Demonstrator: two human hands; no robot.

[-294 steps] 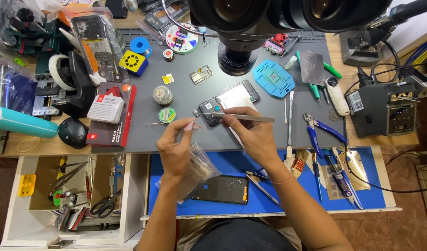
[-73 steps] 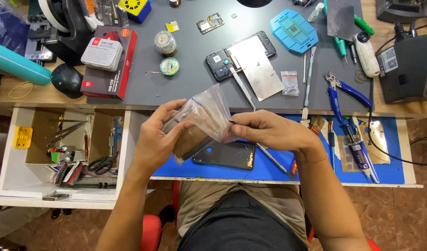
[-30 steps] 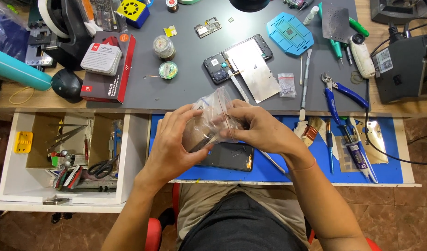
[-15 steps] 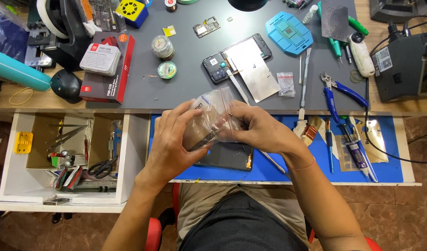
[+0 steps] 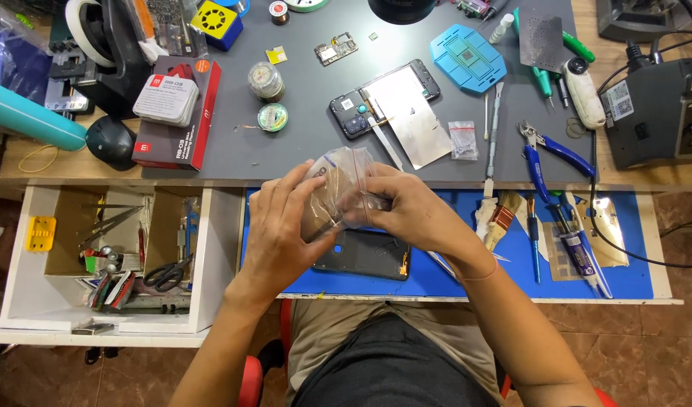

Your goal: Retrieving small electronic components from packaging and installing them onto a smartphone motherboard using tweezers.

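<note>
Clear plastic bag [image 5: 337,192] between left hand [image 5: 282,230] and right hand [image 5: 406,211]

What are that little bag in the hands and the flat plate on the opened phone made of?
The bag looks like thin clear plastic film: glossy, crinkled, and the fingers show through it. Both the left hand and right hand pinch it. The plate looks like bare sheet metal, matte silver-grey and flat, though painted plastic can't be ruled out.

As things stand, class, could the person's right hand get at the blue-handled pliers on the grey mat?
Probably not at once: the right hand is pinching the clear plastic bag together with the left hand. Otherwise the way to the blue-handled pliers looks free, with only small tools alongside.
</note>
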